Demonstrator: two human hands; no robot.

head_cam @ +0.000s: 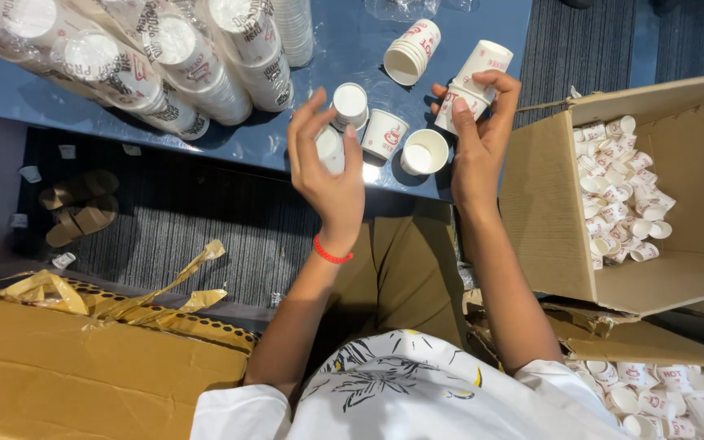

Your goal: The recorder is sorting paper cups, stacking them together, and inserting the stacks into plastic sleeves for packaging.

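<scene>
The left hand (pixel 329 175) is pinching one small paper cup (pixel 329 148) over the blue tabletop (pixel 352 49) – the right hand (pixel 476 134), fingers wrapped, is gripping a nested cup stack (pixel 473 81). Stacking seems underway; next, seating this cup squarely.

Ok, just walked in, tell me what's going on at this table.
A person sits at a blue table handling small paper cups. The right hand grips a short stack of cups; the left hand holds a single cup. Three loose cups stand by the table edge, with wrapped sleeves of cups behind. An open cardboard box at the right holds many more.
</scene>
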